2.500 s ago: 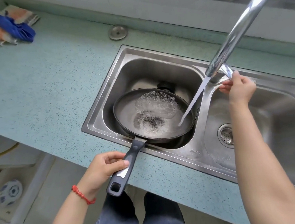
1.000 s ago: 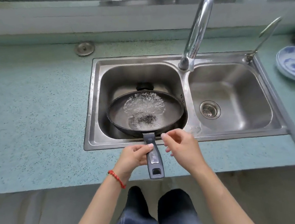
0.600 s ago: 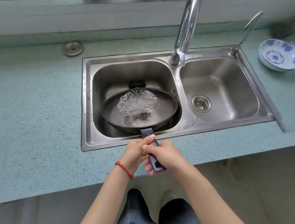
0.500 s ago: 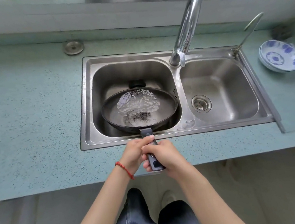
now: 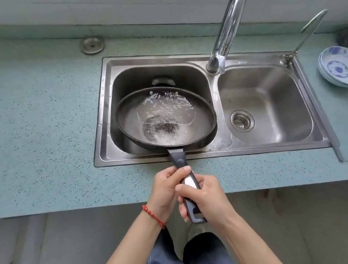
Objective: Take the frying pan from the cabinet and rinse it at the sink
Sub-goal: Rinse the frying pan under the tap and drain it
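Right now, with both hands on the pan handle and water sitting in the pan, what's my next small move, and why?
Probably swirl, then tip the frying pan over the left basin: both the left hand and right hand grip its handle, water pools inside, and the faucet shows no stream.

Both hands grip the handle of a frying pan [image 5: 165, 120]: the left hand [image 5: 165, 190] nearer the pan, the right hand [image 5: 208, 198] behind it. The pan holds water and sits over the left basin of the sink [image 5: 218, 149], set in the table [image 5: 38, 127].

left hand [image 5: 167, 189] | fingers curled (bracelet at wrist) | right hand [image 5: 207, 196] | curled, gripping alongside
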Tool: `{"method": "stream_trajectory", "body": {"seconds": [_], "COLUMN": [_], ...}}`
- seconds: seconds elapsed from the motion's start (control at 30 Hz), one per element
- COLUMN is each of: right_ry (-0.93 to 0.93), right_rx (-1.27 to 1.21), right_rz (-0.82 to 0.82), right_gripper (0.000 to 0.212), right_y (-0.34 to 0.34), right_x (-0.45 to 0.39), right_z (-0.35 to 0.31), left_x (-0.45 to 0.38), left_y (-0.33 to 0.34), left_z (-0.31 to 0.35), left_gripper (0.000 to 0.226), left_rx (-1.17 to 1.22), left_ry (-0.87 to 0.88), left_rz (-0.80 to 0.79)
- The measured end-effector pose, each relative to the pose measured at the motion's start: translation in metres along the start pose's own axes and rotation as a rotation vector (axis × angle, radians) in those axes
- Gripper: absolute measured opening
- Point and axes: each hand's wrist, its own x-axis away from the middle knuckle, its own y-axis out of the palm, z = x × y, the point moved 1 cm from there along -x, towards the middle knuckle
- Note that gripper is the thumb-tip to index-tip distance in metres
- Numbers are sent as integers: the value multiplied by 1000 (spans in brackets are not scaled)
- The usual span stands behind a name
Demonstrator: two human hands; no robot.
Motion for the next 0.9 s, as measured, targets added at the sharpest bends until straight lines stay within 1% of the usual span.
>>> {"method": "stream_trajectory", "body": {"seconds": [0.07,0.17,0.23,0.3,0.37,0.47,0.63,0.7,0.8,0.9], "right_ry": [-33,-50,-58,-59,-62,-72,-49,2,69,16], "right_rx": [-37,-43,-39,-62,-91,-113,-66,26,195,160], "right_rz": [-4,-23,-39,-43,-48,-60,-79,-15,152,254], "right_gripper": [33,27,19,12,11,10,10,10,11,24], "right_y": [-1,-2,-3,-6,-8,-11,-14,-15,-11,-1], "right_x": [6,12,13,13,15,20,20,20,19,19], "right_z": [6,13,15,18,21,27,25,21,20,26], "left_x": [4,3,1,2,5,10,8,6,6,8], "left_y": [3,9,10,13,16,18,17,16,17,15], "left_z": [-5,-8,-8,-8,-8,-11,-9,-11,-14,-14], "left_gripper": [15,24,23,14,3,11,17,17,15,14], "left_rx": [125,373,402,340,280,186,-17,-63,-146,-174], "left_ry": [-56,-191,-208,-177,-117,-23,173,203,212,216], "left_rz": [-13,-60,-59,-49,-34,3,93,131,177,208]}}
